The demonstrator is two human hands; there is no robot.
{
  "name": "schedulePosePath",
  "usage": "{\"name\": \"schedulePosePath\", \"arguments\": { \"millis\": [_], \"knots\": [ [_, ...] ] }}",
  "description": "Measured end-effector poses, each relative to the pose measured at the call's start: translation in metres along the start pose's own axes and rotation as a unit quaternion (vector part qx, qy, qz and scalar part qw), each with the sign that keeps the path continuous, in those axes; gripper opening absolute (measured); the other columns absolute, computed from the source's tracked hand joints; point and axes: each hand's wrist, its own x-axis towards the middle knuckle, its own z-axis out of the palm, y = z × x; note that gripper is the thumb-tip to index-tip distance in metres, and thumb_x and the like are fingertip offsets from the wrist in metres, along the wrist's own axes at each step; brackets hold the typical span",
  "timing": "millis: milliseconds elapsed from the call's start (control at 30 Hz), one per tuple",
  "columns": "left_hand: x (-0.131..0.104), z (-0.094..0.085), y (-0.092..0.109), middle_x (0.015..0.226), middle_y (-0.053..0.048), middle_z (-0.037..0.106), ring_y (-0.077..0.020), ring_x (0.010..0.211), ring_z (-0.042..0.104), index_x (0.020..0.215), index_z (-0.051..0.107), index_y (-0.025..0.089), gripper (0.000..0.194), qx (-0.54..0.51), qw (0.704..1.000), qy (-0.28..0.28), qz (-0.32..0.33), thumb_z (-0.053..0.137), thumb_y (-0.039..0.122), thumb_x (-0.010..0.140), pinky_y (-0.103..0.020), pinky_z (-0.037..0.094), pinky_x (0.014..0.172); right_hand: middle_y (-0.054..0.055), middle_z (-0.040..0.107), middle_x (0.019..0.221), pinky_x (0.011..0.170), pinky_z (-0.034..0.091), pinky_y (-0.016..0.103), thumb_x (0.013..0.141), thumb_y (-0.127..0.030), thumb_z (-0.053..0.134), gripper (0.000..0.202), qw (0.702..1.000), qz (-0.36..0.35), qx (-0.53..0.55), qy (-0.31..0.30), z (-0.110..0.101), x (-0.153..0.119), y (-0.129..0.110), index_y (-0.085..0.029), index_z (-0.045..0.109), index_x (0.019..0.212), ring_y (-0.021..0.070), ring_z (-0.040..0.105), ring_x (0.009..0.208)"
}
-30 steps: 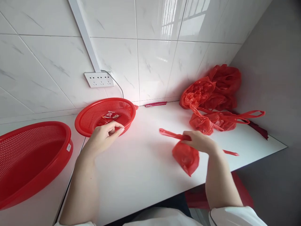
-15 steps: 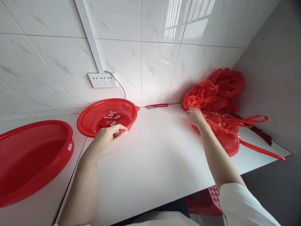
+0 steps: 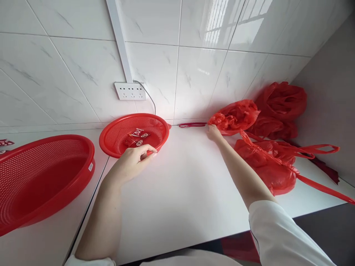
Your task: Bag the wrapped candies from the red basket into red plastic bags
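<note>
My left hand [image 3: 138,157] is at the near rim of a red perforated plastic basket [image 3: 111,129], its thumb and index finger loosely curved with a gap between them. Whether it touches the rim, I cannot tell. Inside that basket lie several small red-wrapped snacks [image 3: 138,133]. At the back by the wall, my right hand [image 3: 215,132] has its fingers closed on the left edge of a crumpled red plastic bag [image 3: 235,116]; its fingertips are partly hidden. A fuller, bulging red plastic bag [image 3: 277,177] lies nearer, to the right of my right forearm, its handles stretched out rightward.
A larger red basket [image 3: 88,181] stands at the left, with wrapped snacks [image 3: 6,142] behind it. More red bags [image 3: 283,99] fill the right corner. A dark pink strap [image 3: 192,125] lies along the tiled wall, below a socket strip [image 3: 130,91] with a cable.
My right hand has moved left along the wall, drawing the crumpled bag's edge away from the fuller bag. The view has shifted slightly; my left hand stays by the basket rim.
</note>
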Motion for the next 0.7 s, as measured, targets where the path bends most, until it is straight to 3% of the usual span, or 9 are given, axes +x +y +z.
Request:
{"name": "schedulePosePath", "arguments": {
  "millis": [67,133,233,300,433,500,600,700],
  "knots": [
    [0.001,0.001,-0.002,0.061,0.003,0.045,-0.0122,0.053,0.038,0.094,0.064,0.029,0.028,0.006,1.000,0.005,-0.001,0.047,0.050,0.088,-0.022,0.030,0.047,0.021,0.050,0.134,0.096,0.046,0.040,0.092,-0.024,0.053,0.040,0.999,-0.010,0.004,-0.034,0.010,-0.007,-0.033,-0.008,0.052,0.128,0.0278,0.051,0.122],
    [0.002,0.002,-0.004,0.061,0.003,0.047,-0.0125,0.052,0.039,0.094,0.065,0.029,0.028,0.020,1.000,0.012,-0.004,0.047,0.050,0.088,-0.022,0.029,0.046,0.021,0.046,0.140,0.098,0.044,0.037,0.091,-0.023,0.053,0.047,0.997,-0.046,0.021,-0.063,0.011,-0.023,-0.068,-0.008,0.046,0.135,0.0283,0.047,0.128],
    [0.005,0.004,-0.009,0.062,0.002,0.052,-0.0132,0.051,0.043,0.095,0.065,0.028,0.031,0.039,0.999,0.010,-0.009,0.045,0.051,0.088,-0.023,0.029,0.045,0.009,0.057,0.132,0.084,0.049,0.033,0.094,-0.031,0.048,0.044,0.989,-0.103,0.049,-0.090,-0.001,-0.059,-0.112,-0.024,0.045,0.137,0.0238,0.058,0.114],
    [0.008,0.008,-0.012,0.066,0.002,0.057,-0.0140,0.052,0.048,0.094,0.065,0.027,0.033,0.043,0.999,0.009,-0.003,0.043,0.051,0.089,-0.024,0.031,0.046,0.007,0.064,0.120,0.072,0.049,0.031,0.098,-0.030,0.035,0.036,0.989,-0.119,0.076,-0.049,-0.012,-0.083,-0.130,-0.027,0.048,0.131,0.0220,0.063,0.098],
    [0.019,0.034,-0.012,0.089,-0.002,0.064,-0.0171,0.075,0.061,0.097,0.065,0.024,0.028,0.016,0.997,0.015,0.071,0.047,0.044,0.090,-0.026,0.046,0.064,0.007,0.063,0.105,0.062,0.047,0.029,0.098,-0.029,0.034,0.025,0.982,-0.111,0.145,0.037,-0.018,-0.117,-0.132,-0.023,0.053,0.112,0.0184,0.062,0.075],
    [0.026,0.054,-0.009,0.102,-0.004,0.063,-0.0181,0.086,0.062,0.105,0.062,0.023,0.025,0.011,0.993,0.028,0.111,0.052,0.039,0.088,-0.028,0.048,0.074,0.009,0.059,0.105,0.064,0.049,0.029,0.096,-0.027,0.039,0.018,0.973,-0.112,0.191,0.065,-0.010,-0.130,-0.123,-0.022,0.052,0.107,0.0183,0.061,0.078],
    [0.037,0.086,-0.006,0.114,-0.008,0.059,-0.0216,0.093,0.061,0.125,0.051,0.023,0.044,0.043,0.986,0.076,0.141,0.061,0.035,0.083,-0.030,0.048,0.073,0.008,0.056,0.103,0.071,0.051,0.029,0.094,-0.022,0.042,0.013,0.955,-0.148,0.237,0.096,0.004,-0.150,-0.110,-0.022,0.051,0.103,0.0181,0.060,0.087],
    [0.047,0.114,-0.010,0.102,-0.009,0.063,-0.0247,0.090,0.062,0.137,0.043,0.024,0.054,0.086,0.979,0.115,0.142,0.059,0.033,0.086,-0.031,0.046,0.069,0.008,0.058,0.102,0.076,0.051,0.029,0.093,-0.018,0.043,0.013,0.946,-0.227,0.219,0.074,0.017,-0.171,-0.104,-0.023,0.051,0.103,0.0179,0.060,0.091]
  ]
}}
